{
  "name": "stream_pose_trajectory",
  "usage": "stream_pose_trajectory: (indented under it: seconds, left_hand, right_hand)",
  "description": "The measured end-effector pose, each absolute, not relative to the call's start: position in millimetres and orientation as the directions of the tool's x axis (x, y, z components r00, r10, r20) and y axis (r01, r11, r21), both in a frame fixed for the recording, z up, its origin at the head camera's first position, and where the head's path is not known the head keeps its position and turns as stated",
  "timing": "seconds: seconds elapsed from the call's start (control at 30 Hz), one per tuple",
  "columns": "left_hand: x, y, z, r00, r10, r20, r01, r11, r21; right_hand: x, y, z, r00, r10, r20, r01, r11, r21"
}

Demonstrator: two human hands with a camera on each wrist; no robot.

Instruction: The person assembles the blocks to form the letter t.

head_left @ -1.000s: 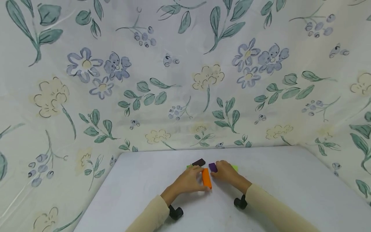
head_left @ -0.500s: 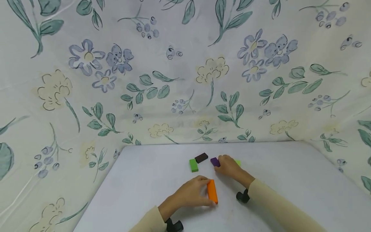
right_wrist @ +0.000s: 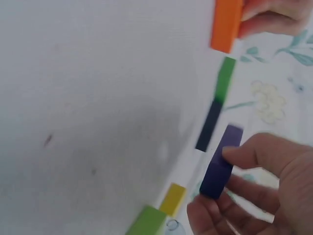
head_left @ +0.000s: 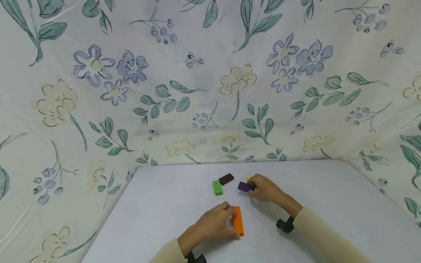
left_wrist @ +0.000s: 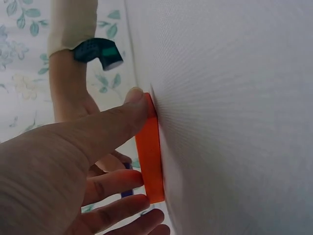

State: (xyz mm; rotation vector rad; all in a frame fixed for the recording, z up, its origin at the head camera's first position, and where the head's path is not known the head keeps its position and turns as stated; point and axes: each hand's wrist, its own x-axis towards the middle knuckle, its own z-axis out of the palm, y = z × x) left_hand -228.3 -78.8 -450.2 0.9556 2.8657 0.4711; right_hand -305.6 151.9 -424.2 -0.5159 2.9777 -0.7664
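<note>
My left hand (head_left: pixel 212 223) holds an orange block (head_left: pixel 238 221) lengthwise near the front of the white table. In the left wrist view the thumb is on one end of this block and the fingertips are near the other; the block lies against the tabletop. Farther back, my right hand (head_left: pixel 267 189) pinches a purple block (head_left: pixel 245 187) between thumb and fingers. The right wrist view shows that purple block (right_wrist: pixel 222 164) apart from the tabletop. A yellow block (head_left: pixel 249 178) peeks out behind the right hand.
A green block (head_left: pixel 217 187) and a dark brown block (head_left: pixel 226 178) touch at the table's middle. Beside the yellow block, a light green block (right_wrist: pixel 148 221) shows in the right wrist view. Floral cloth (head_left: pixel 204 109) rises behind the white table (head_left: pixel 164 197).
My left hand has brought the orange block toward the front, uncovering the green block. In my right hand the purple block has turned more sideways, and more of it shows.
</note>
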Motion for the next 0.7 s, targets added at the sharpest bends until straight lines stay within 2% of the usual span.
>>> stream_pose_trajectory:
  seconds: [0.3,0.7]
  left_hand:
    - [-227,-80,-451,-0.793,0.608,0.043,0.596,0.759,0.264]
    - [-227,-76,-451,-0.790,0.613,0.010,0.591,0.758,0.274]
  right_hand:
    - [-292,158,-426,-0.915,-0.393,0.092,-0.388,0.791,-0.474]
    - [-282,157,-432,-0.866,-0.492,0.093,-0.467,0.728,-0.502]
